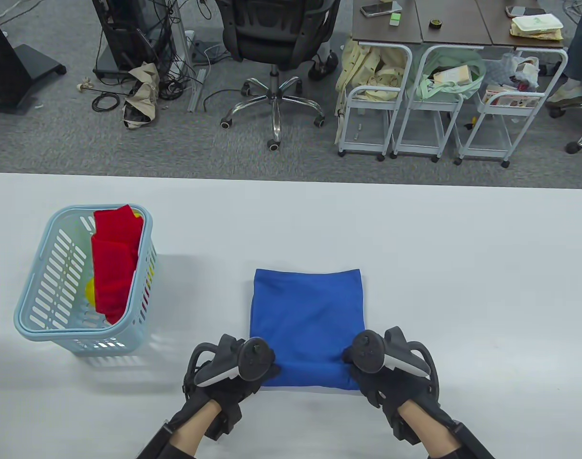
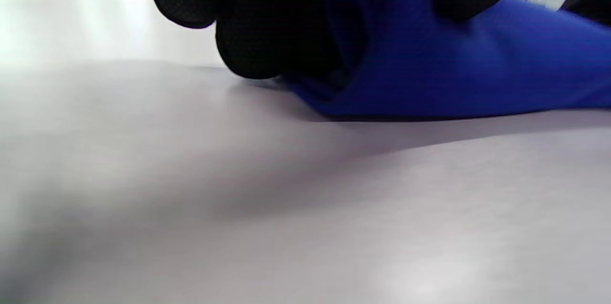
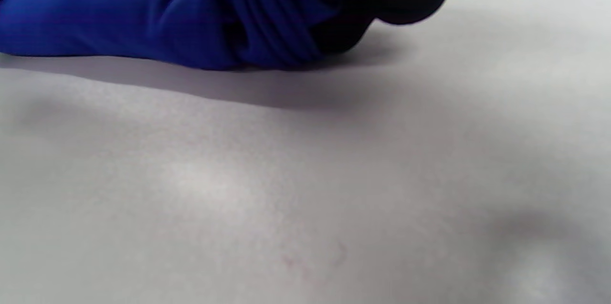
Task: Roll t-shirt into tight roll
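Tabletop: t-shirt [image 1: 307,325] roll between hands.

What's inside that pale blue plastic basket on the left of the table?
The pale blue slotted plastic basket holds red folded cloth, standing above its rim. Something yellow peeks from beneath. The red cloth covers whatever else lies underneath.

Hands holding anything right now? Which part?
Both hold the blue t-shirt by its near rolled edge: left hand at the left end, right hand at the right end.
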Demonstrator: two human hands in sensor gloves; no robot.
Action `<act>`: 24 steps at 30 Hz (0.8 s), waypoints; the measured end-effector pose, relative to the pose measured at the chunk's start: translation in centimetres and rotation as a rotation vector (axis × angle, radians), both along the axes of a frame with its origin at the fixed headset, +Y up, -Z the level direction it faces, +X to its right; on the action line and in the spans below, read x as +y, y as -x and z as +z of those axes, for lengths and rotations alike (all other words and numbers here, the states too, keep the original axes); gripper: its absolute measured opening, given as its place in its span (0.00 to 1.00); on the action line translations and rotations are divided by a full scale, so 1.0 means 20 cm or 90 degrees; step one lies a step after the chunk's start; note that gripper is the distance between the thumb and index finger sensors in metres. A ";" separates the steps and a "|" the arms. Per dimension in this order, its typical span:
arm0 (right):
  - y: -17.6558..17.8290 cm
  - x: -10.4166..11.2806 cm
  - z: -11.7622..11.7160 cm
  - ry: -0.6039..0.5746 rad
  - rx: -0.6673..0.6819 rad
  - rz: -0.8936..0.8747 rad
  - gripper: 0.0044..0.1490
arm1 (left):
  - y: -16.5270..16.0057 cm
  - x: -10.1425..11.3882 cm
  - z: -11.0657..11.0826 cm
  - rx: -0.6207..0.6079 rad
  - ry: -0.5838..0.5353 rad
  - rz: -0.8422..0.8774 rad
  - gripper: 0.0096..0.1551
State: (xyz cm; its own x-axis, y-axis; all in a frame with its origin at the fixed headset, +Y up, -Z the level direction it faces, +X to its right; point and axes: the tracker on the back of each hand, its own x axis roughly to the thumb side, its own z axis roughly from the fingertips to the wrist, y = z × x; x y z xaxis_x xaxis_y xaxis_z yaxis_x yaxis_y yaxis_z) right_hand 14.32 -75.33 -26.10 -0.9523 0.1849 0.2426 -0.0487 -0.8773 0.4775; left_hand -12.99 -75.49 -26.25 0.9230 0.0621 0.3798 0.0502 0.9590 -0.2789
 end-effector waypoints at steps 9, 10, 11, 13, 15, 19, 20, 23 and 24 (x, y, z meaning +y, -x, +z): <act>-0.02 0.01 0.00 -0.029 -0.041 0.036 0.38 | -0.01 0.08 0.04 0.077 -0.149 -0.121 0.36; -0.02 0.01 0.00 -0.037 -0.046 0.047 0.38 | -0.03 0.10 0.06 0.033 -0.152 -0.089 0.36; -0.02 0.02 0.00 -0.046 -0.052 0.059 0.39 | -0.05 0.10 0.07 -0.006 -0.137 -0.047 0.38; -0.01 0.03 0.01 -0.078 -0.064 0.094 0.39 | -0.11 0.09 0.11 -0.045 -0.087 0.010 0.38; 0.00 0.05 0.02 -0.137 -0.079 0.174 0.43 | -0.17 0.04 0.13 -0.100 -0.036 -0.012 0.38; -0.01 0.12 0.03 -0.203 -0.105 0.215 0.40 | -0.22 -0.03 0.13 -0.140 -0.057 -0.163 0.44; -0.01 0.15 0.04 -0.221 -0.100 0.207 0.39 | -0.21 -0.03 0.12 -0.134 -0.041 -0.143 0.44; 0.00 0.21 0.08 -0.219 -0.041 0.121 0.36 | -0.19 -0.03 0.10 -0.124 -0.028 -0.115 0.43; 0.02 0.21 0.10 -0.196 0.007 0.070 0.36 | -0.19 -0.03 0.10 -0.126 -0.038 -0.112 0.42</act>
